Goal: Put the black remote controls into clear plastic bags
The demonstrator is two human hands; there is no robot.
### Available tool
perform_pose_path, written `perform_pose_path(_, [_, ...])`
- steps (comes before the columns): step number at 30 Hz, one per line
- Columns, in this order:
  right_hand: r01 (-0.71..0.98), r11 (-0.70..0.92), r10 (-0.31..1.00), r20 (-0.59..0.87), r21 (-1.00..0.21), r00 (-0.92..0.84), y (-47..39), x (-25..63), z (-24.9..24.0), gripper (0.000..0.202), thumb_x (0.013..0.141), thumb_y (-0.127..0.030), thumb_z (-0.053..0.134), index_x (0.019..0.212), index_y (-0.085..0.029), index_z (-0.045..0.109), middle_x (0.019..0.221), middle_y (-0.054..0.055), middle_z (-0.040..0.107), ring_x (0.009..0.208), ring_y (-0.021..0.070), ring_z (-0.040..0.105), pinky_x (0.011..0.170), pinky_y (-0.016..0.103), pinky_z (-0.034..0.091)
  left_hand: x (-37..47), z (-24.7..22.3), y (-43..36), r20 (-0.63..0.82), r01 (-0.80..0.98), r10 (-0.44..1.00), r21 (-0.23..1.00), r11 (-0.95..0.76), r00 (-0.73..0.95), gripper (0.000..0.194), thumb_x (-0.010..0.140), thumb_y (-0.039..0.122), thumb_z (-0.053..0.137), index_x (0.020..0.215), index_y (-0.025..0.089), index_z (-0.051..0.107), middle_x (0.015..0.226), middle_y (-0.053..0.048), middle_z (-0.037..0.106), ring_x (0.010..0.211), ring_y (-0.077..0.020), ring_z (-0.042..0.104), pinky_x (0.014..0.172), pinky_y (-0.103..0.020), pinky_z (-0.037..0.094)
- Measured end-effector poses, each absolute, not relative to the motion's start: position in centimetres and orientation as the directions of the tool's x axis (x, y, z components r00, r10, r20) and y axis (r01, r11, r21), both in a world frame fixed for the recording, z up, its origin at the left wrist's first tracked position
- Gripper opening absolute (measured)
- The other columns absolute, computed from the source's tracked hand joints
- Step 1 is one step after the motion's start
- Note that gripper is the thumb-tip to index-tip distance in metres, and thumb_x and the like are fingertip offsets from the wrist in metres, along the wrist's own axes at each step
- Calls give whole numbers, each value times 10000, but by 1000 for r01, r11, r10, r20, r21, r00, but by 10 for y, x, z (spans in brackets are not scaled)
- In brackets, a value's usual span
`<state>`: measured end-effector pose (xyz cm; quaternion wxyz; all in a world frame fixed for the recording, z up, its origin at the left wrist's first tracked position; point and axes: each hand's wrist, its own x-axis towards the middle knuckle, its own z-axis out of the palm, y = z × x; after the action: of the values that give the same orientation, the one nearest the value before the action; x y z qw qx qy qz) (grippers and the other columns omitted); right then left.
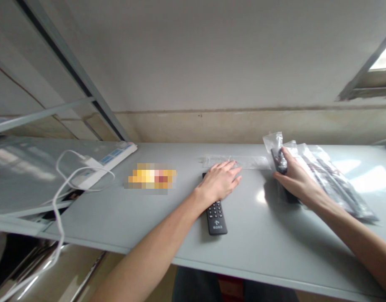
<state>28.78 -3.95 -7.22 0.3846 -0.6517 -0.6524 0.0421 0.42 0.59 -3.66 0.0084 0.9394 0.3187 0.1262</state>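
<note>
A black remote control [216, 220] lies on the grey table, its upper part covered by my left hand [219, 180]. The fingers of that hand are stretched out to the right, close to a flat clear plastic bag [252, 162] behind them. At the right, my right hand [293, 176] is closed around a bagged remote control [278, 161], dark inside clear plastic, with its top end rising above the thumb and fingers. Right beside this hand several more bagged remotes [334, 180] lie side by side in clear plastic.
On the left of the table [117, 222] lies a pixelated yellow item [150, 176]. Farther left sits a white power strip [107, 165] with a white cable [56, 205] hanging over the front edge. A metal frame post [73, 71] and the wall [211, 63] bound the table.
</note>
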Motion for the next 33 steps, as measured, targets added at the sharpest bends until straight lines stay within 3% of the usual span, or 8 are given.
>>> perform_pose_path(5, [898, 82, 913, 394, -432, 106, -41, 285, -77, 892, 805, -239, 569, 1673, -110, 411, 1650, 253, 461, 1560, 477, 412, 1274, 629, 370, 6, -31, 3, 249, 616, 616, 89, -783, 747, 302, 1111, 293, 488, 1266, 185, 724, 1415, -123, 701, 1323, -276, 661, 1065, -453, 558])
perform_pose_path(9, [921, 120, 917, 398, -371, 41, -45, 282, -77, 895, 794, -144, 542, 1680, -150, 414, 1708, 220, 407, 1580, 456, 388, 1270, 637, 375, 8, -26, 3, 249, 636, 637, 95, -766, 730, 273, 1097, 254, 486, 1115, 159, 742, 1266, -119, 745, 1212, -287, 694, 991, -463, 568])
perform_pose_path(15, [965, 153, 912, 407, -214, -54, -49, 281, -80, 920, 732, -30, 523, 1643, -149, 476, 1717, 198, 409, 1605, 428, 355, 1275, 634, 379, 9, -28, 4, 267, 642, 635, 70, -763, 725, 228, 1067, 192, 505, 1038, 144, 725, 1183, -107, 753, 1124, -273, 706, 944, -432, 568])
perform_pose_path(20, [986, 141, 901, 424, -84, -92, -52, 278, -73, 768, 780, -21, 513, 1535, -124, 602, 1679, 214, 460, 1618, 449, 312, 1242, 661, 411, 8, -28, 6, 259, 618, 609, 52, -784, 750, 234, 1069, 194, 498, 1033, 146, 725, 1142, -97, 750, 1075, -269, 707, 907, -418, 562])
perform_pose_path(23, [977, 187, 875, 471, -105, -116, -54, 270, -61, 575, 919, -79, 473, 1459, -116, 667, 1635, 228, 509, 1588, 435, 387, 1233, 646, 432, 8, -25, 4, 246, 617, 609, 53, -785, 754, 245, 1075, 198, 491, 1036, 147, 727, 1138, -97, 749, 1063, -263, 706, 896, -408, 556])
perform_pose_path(26, [932, 310, 859, 474, -187, -191, -57, 255, -51, 502, 1036, -194, 458, 1505, -189, 637, 1620, 172, 550, 1499, 366, 541, 1200, 588, 504, 8, -22, 2, 237, 621, 616, 64, -781, 751, 254, 1080, 198, 486, 1048, 146, 733, 1146, -100, 746, 1076, -259, 700, 908, -402, 553])
perform_pose_path(29, [866, 438, 854, 412, -241, -317, -62, 238, -50, 469, 1087, -279, 464, 1526, -258, 629, 1590, 112, 603, 1430, 314, 622, 1171, 540, 552, 8, -22, 2, 264, 607, 604, 80, -790, 752, 248, 1079, 195, 493, 1089, 152, 737, 1151, -98, 736, 1091, -256, 692, 927, -401, 552])
perform_pose_path(33, [819, 507, 837, 379, -268, -394, -66, 228, -51, 424, 1110, -320, 451, 1404, -219, 740, 1505, 122, 675, 1363, 317, 679, 1146, 526, 579, 8, -24, 5, 325, 621, 616, 101, -777, 718, 242, 1062, 174, 512, 1147, 154, 737, 1147, -102, 723, 1093, -258, 687, 940, -406, 549])
